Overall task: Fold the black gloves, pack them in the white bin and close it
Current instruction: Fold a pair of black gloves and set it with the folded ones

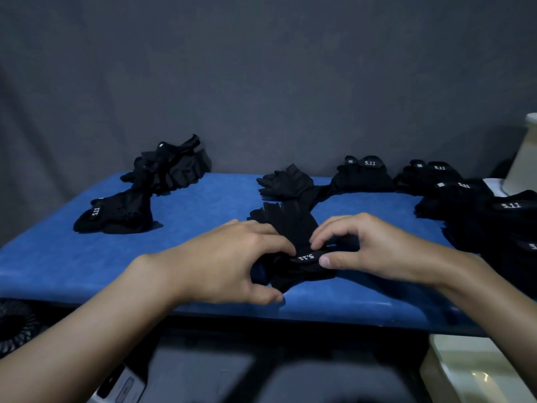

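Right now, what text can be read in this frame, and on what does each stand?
"5.11", upside down: black fabric glove nearest the camera.
"5.11", sideways: black folded glove at near left.
"5.11": black folded glove at back centre.
"5.11": black folded glove at back right.
"5.11", twice: black glove pile at right.
"5", cut by the frame edge: same pile.
Small white tags on several gloves: unreadable.

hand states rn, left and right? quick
Left hand: fingers curled round the black glove, gripping it.
Right hand: thumb and fingers pinch the same glove at its cuff.
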The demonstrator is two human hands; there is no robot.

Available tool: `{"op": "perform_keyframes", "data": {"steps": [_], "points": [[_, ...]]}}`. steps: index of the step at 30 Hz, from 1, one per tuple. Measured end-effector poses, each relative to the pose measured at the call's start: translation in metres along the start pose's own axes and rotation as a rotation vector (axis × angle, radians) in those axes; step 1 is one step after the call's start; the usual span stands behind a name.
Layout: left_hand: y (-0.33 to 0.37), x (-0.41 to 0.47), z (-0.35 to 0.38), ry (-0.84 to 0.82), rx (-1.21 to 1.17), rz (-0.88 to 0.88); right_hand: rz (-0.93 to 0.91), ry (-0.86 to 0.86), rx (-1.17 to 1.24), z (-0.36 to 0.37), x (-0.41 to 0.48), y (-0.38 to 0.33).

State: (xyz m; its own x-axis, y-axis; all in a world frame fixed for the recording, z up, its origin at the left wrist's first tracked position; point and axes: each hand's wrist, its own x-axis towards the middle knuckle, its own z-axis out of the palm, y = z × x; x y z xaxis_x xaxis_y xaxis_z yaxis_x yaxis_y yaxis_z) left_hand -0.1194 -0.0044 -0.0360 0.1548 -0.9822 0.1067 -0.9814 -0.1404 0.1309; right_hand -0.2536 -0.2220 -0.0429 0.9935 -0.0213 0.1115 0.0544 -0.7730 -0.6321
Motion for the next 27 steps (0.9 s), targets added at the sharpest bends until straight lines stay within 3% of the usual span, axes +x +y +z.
{"op": "perform_keyframes", "data": {"steps": [10,15,27], "points": [[0.003,-0.004,0.008,0.131,0.158,0.068,0.048,-0.095,-0.010,-0.003,-0.003,-0.003],[-0.001,-0.004,0.009,0.190,-0.046,-0.052,0.014,0.022,-0.083,0.005,-0.003,-0.004],[-0.009,-0.001,0.015,0.302,-0.440,-0.141,-0.014,0.213,0.165,0.009,0.002,-0.007]]}}
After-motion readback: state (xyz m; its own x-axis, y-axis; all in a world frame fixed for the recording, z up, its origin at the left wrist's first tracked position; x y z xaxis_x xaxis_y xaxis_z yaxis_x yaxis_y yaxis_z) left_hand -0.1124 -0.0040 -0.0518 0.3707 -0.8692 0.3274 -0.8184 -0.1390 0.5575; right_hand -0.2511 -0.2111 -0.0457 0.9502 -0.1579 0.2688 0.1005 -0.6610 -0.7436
